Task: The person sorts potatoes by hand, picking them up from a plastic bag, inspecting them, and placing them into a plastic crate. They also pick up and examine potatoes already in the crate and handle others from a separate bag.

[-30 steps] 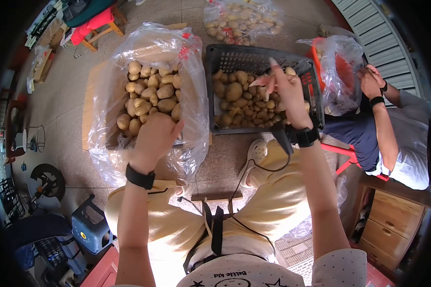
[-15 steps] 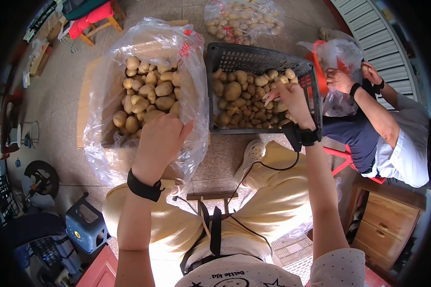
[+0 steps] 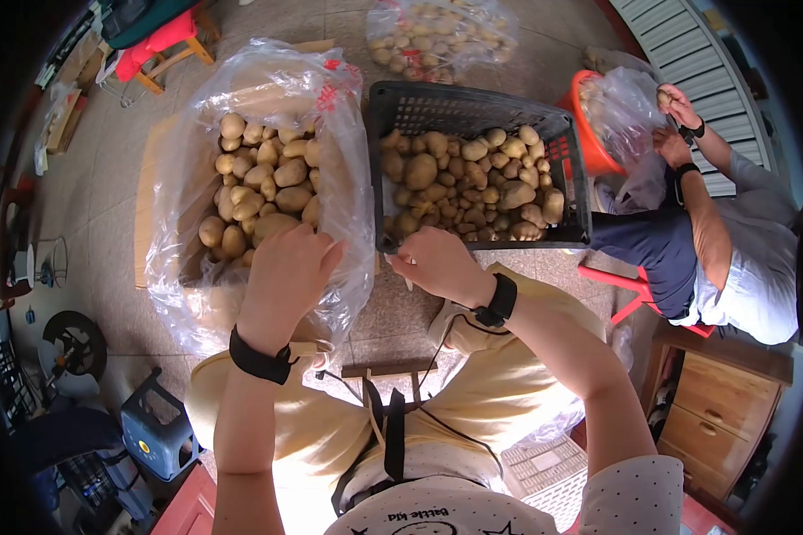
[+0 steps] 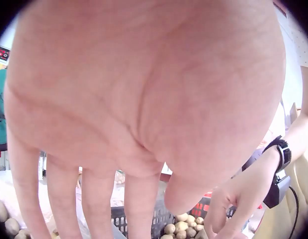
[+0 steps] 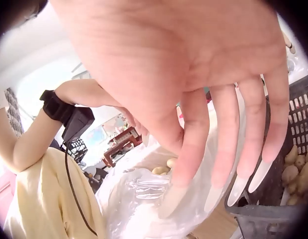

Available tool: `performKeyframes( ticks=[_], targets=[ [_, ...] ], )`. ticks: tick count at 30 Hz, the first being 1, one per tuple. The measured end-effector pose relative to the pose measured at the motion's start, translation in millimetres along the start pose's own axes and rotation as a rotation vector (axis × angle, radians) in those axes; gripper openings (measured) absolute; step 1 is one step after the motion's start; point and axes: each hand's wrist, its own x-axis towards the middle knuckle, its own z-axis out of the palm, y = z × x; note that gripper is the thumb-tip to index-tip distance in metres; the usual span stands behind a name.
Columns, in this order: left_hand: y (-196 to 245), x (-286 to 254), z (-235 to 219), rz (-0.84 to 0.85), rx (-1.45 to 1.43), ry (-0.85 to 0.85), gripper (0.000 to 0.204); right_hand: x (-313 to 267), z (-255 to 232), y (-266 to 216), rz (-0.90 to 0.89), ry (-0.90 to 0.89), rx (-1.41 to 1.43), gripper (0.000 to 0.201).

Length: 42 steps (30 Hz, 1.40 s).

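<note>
My left hand (image 3: 285,278) is at the near side of a cardboard box lined with a clear plastic bag (image 3: 352,227). Potatoes (image 3: 291,172) fill much of this box. In the left wrist view the left hand's fingers (image 4: 96,199) extend downward and no held thing shows; the fingertips are cut off by the frame. At the near left corner of a black plastic crate (image 3: 419,105), my right hand (image 3: 448,267) hovers beside the bag. Its long-nailed fingers (image 5: 226,129) are loosely extended, with nothing between them. Mixed large and small potatoes (image 3: 421,171) lie in the crate.
A clear bag of potatoes (image 3: 442,40) sits on the floor beyond the crate. To the right, another person (image 3: 709,214) on a red stool holds a potato (image 3: 664,98) by an orange bucket (image 3: 589,134). A blue stool (image 3: 161,428) and wooden drawers (image 3: 714,410) stand nearby.
My right hand has moved from over the crate's right side left and toward me, to its near left corner. The left hand stays by the box. The seated person's hands have shifted near the bucket.
</note>
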Motion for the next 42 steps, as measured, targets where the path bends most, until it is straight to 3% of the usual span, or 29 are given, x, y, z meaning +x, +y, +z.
performKeyframes(
  ticks=[10, 17, 19, 25, 42],
  targets=[
    [2.4, 1.8, 2.8, 0.003, 0.03, -0.025, 0.024, -0.4, 0.6, 3.3, -0.083, 0.125, -0.074, 0.028],
    [2.7, 2.9, 2.2, 0.013, 0.038, -0.016, 0.023, 0.9, -1.6, 2.8, -0.055, 0.106, -0.152, 0.033],
    [3.5, 3.5, -1.4, -0.039, 0.02, -0.098, 0.028, 0.8, -1.6, 3.6, -0.054, 0.129, -0.163, 0.034],
    [1.8, 3.0, -2.1, -0.063, 0.034, -0.133, 0.029, 0.4, -1.6, 3.7, -0.071, 0.128, -0.179, 0.034],
    [-1.3, 2.0, 0.6, -0.063, 0.038, -0.125, 0.03, 3.3, -4.4, 5.1, -0.06, 0.143, -0.193, 0.033]
  ],
)
